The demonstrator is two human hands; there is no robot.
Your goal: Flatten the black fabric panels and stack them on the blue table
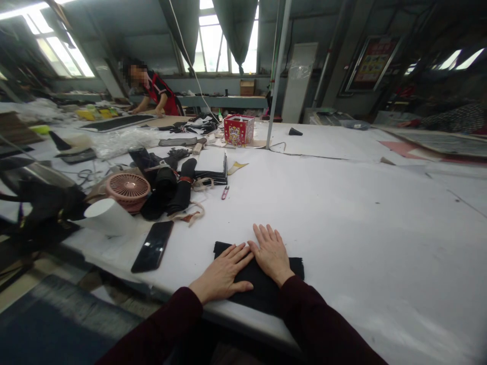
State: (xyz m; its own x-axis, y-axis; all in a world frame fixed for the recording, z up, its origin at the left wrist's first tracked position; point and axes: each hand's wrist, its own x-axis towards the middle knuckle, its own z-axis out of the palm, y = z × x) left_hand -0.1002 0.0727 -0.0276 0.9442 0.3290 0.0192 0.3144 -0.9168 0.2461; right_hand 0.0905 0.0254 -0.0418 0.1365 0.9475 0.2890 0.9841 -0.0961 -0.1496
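Note:
A piece of black cloth (258, 289) lies on the white tabletop close to its front edge, partly covered by my hands and sleeves. My left hand (226, 271) rests flat on its left part, fingers stretched out and thumb apart. Across its upper middle lies my right hand (271, 253), palm down, its fingertips reaching past the cloth onto the table. The two hands meet near the left fingertips and the right thumb. To the left of the cloth is a dark phone (152, 247), and farther back a small pair of pink thread snips (225, 192).
Left of me stand a pink fan (128, 188), a white roll (108, 217), rolled black cloth (181, 187) and a stack of dark sheets (211, 167). A red box (239, 130) sits beside a pole (277, 76). Another person (154, 91) leans over the table's far left.

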